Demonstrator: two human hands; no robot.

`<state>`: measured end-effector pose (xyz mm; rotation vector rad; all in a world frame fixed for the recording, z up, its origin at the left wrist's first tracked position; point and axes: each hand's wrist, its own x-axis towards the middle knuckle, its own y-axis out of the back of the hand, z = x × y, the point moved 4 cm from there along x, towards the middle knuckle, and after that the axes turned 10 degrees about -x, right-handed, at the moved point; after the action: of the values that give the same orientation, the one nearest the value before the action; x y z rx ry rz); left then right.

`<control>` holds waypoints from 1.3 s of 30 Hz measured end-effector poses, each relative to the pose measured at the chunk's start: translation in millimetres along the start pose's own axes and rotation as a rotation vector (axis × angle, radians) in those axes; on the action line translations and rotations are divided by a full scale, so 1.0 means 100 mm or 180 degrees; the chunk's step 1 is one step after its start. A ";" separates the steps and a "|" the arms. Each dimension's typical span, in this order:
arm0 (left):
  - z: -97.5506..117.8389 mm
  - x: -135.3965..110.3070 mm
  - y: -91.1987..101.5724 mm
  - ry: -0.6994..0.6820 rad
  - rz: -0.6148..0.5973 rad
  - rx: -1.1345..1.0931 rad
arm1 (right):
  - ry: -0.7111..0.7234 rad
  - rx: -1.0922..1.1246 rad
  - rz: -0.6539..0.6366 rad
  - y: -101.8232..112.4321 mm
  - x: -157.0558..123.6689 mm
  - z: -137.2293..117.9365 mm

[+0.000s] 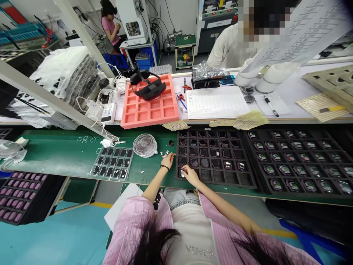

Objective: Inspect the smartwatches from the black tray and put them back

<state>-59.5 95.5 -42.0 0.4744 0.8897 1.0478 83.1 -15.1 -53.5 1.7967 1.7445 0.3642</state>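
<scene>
My left hand (166,161) is closed on a slim orange tool (173,156) just left of the black foam tray (204,176); its exact kind is too small to make out. Beside that hand, small white scraps (164,153) and a dark square piece (171,143) lie on the green bench. My right hand (191,175) is at the tray's near left corner, fingers pinched around a small shiny part (182,173). Dark watch-like cases (204,162) fill many of the tray's compartments, and two in the near right area carry coloured marks.
A second foam tray (248,147) with cases stands to the right. Left of my hands are a small white fan (145,145) and a clear tray of black pieces (112,162). On the shelf sit a pink tray (150,114), a headset (150,88) and paper sheets (217,103). A person (228,46) sits opposite.
</scene>
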 end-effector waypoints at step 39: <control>3.67 -0.01 -2.59 -0.0426 -0.1275 -0.0241 | -0.2309 -0.0722 0.3152 5.34 -1.39 3.69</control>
<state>379.0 2.4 -15.5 0.2829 0.7826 0.6723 715.2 -209.5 1.2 2.1240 0.2516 0.2214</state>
